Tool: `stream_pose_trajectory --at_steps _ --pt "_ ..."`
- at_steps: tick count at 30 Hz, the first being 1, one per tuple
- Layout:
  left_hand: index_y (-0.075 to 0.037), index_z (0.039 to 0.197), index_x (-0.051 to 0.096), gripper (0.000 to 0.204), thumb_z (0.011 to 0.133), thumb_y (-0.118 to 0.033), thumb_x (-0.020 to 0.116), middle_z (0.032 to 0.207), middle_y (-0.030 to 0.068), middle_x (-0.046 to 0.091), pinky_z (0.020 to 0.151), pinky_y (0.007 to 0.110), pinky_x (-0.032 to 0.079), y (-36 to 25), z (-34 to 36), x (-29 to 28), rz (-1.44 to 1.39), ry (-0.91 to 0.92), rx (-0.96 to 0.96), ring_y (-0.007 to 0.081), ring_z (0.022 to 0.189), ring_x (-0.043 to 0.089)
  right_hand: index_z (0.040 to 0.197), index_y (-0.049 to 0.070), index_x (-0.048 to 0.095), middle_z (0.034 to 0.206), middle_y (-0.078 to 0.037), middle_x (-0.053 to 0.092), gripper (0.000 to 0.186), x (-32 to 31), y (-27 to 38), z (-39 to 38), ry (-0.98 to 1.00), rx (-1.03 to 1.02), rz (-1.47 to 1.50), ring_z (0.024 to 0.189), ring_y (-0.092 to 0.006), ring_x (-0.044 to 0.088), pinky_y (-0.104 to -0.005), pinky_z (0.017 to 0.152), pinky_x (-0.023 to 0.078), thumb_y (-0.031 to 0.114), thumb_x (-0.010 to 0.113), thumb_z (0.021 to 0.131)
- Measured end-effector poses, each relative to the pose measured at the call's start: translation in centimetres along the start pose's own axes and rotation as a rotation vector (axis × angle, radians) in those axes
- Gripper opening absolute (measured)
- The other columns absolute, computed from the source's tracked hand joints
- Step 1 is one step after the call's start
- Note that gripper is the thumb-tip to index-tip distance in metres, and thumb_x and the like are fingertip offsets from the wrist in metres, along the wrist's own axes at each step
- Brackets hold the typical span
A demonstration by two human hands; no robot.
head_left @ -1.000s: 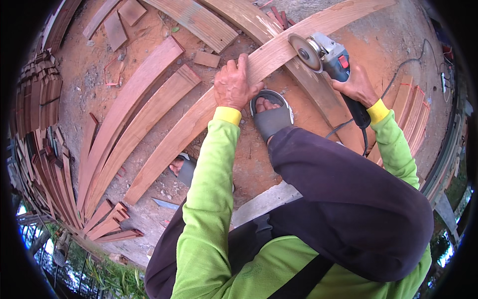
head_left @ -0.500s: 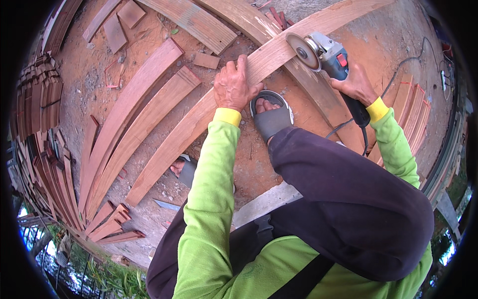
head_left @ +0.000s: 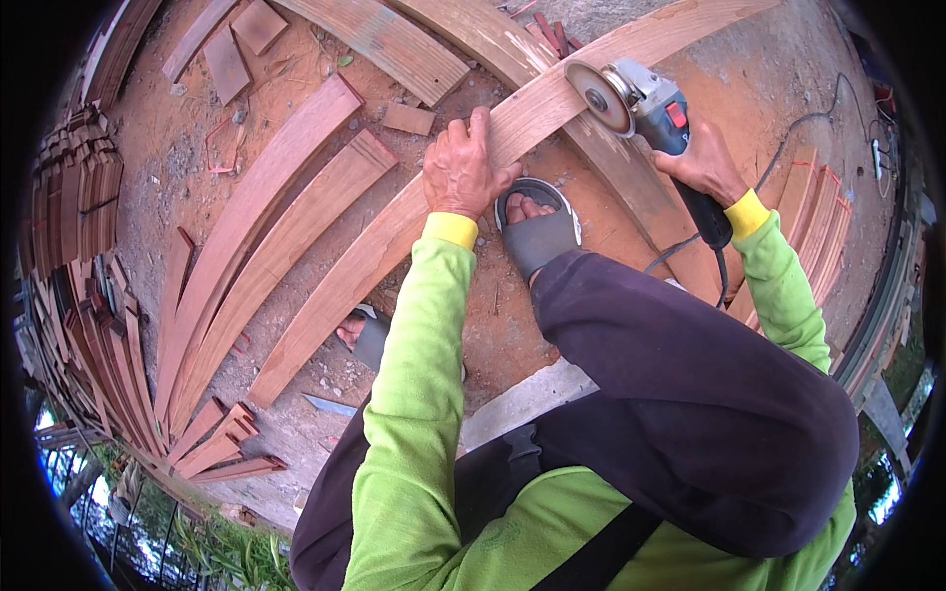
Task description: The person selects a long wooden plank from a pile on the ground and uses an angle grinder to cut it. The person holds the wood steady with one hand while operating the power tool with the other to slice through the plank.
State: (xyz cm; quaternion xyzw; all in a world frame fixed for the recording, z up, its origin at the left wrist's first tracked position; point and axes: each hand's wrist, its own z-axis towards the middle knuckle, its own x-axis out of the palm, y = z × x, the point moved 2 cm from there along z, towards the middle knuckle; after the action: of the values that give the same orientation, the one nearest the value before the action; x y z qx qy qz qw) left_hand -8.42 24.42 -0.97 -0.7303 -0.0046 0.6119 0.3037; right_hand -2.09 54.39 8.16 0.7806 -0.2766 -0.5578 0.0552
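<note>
Reddish-tan wood: curved plank [head_left: 537, 115], long axis roughly 8-to-2 o'clock, crossing over another board [head_left: 636, 192] that runs 11-to-5. Left hand [head_left: 460, 163] grips the plank, fingers over far edge, thumb on near side. Right hand [head_left: 705, 163] is wrapped round the angle grinder [head_left: 662, 128]. Its disc [head_left: 594, 100] sits at the plank's near edge, 2 o'clock from left hand; right hand is at 4 o'clock from disc. Left hand nearer plank. Disc contact: can't tell.
</note>
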Motion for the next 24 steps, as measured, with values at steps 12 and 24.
stream_pose_trajectory --at_steps 12,24 --pt "-0.012 0.129 0.054 0.084 0.057 -0.042 0.086 0.097 0.0132 0.062 0.076 0.043 0.054 0.04 0.01 0.14 -0.005 -0.004 0.006 0.0331 0.088 0.066 0.106 -0.007 0.058 0.081 -0.02 0.065 0.056 0.12 0.0 0.19 -0.036 -0.065 0.031 0.072 -0.0306 0.065 -0.0397 0.07 0.053 0.026 0.078 0.065" --pt "-0.011 0.129 0.054 0.084 0.057 -0.04 0.086 0.096 0.0127 0.06 0.075 0.042 0.054 0.07 -0.08 -0.06 -0.002 -0.015 0.018 0.0324 0.086 0.065 0.11 -0.006 0.058 0.085 -0.021 0.067 0.059 -0.04 0.35 0.29 -0.001 -0.021 0.007 0.075 -0.0297 0.067 -0.0391 0.073 0.054 0.025 0.079 0.065"
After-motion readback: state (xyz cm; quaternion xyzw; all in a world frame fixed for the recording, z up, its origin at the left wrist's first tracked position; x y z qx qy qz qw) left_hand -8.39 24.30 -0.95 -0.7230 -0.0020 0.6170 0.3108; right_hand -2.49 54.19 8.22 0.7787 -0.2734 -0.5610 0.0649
